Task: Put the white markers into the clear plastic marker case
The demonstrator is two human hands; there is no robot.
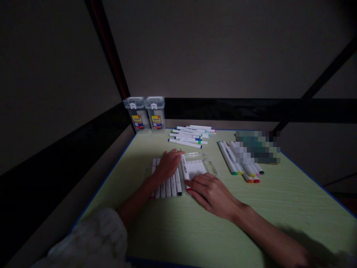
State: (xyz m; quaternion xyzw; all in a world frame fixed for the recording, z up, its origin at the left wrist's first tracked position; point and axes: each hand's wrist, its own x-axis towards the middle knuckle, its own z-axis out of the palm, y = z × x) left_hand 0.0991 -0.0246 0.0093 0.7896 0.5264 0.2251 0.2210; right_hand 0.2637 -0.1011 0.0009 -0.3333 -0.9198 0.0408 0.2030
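A white marker (pixel 184 167) with a red near end lies lengthwise at the left edge of an open clear plastic case (pixel 210 169). The fingertips of my left hand (pixel 169 164) are closed at the marker's far end. Its near red end is held between the thumb and fingers of my right hand (pixel 209 191), which covers part of the case. Below my left hand, a row of white markers (pixel 168 188) lies side by side; one has a black end. My left hand and forearm hide part of that row.
Two clear lidded boxes (pixel 155 113) with yellow labels stand at the table's back left corner. Several thin markers (pixel 189 136) lie scattered at the back. To the right is a pile of thick markers (pixel 228 160), beside a blurred-out flat object (pixel 258 147). Blue edging borders the green table (pixel 173 230).
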